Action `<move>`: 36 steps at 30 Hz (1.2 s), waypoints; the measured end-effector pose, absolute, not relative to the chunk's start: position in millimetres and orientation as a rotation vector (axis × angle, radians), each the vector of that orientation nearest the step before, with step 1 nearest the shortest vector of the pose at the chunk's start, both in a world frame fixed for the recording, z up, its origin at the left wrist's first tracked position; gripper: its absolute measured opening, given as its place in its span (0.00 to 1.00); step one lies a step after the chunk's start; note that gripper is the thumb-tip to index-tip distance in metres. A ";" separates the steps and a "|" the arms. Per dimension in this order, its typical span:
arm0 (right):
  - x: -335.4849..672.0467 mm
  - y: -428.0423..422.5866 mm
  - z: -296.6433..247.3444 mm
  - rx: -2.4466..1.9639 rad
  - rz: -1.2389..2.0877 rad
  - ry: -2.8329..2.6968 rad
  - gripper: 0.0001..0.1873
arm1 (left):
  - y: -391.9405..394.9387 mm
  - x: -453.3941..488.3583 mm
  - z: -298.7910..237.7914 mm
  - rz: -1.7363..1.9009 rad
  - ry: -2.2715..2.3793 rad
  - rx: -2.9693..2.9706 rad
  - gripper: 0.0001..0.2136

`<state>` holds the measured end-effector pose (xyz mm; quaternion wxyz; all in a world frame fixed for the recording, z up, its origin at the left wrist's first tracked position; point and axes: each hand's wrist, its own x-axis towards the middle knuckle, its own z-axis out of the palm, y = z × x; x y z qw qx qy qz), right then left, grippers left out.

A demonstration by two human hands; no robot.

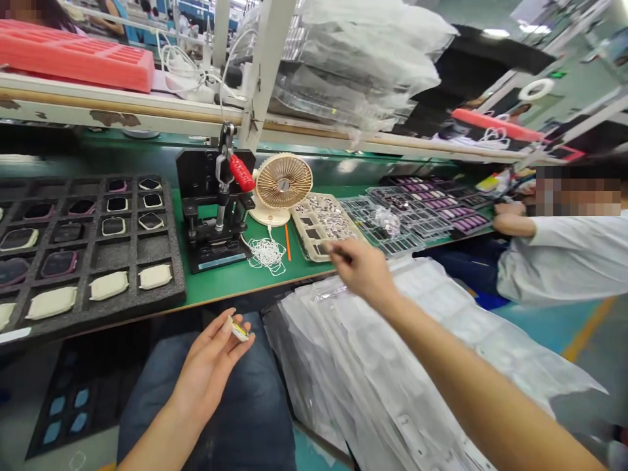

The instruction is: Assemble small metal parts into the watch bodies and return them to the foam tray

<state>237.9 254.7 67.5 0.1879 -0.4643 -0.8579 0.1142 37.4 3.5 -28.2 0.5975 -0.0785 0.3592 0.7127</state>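
My left hand (pixel 210 360) is held over my lap, thumb and fingers closed around a small cream watch case (pixel 239 330) with a yellow strip in it. My right hand (pixel 364 269) reaches to the front edge of a beige parts tray (pixel 307 242) filled with small pale and dark pieces. Its fingers are curled together in a pinch; whatever is between them is too small or blurred to make out. To the left, a grey foam tray (pixel 179 261) holds dark-screened watch bodies and cream watch cases in its compartments.
A black toggle press (pixel 213 222) with a red handle (pixel 242 173) stands beside a cream fan (pixel 283 186). A coiled white cable (pixel 267 255) and an orange stick (pixel 288 243) lie near. White plastic sheets (pixel 363 366) are stacked at my right. A co-worker (pixel 569 255) sits further right.
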 end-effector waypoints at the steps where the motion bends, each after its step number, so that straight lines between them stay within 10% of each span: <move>1: 230.2 226.7 62.4 -1.190 0.413 -2.461 0.11 | 5.2 39.8 -28.1 1.673 0.825 -0.179 0.13; 7: 194.3 111.5 24.0 -0.623 0.998 -2.423 0.12 | 7.8 51.4 -29.5 1.783 0.872 -0.090 0.12; 36: 198.3 121.9 27.2 -0.482 0.752 -2.582 0.12 | -2.8 65.4 -27.9 1.905 0.981 0.135 0.19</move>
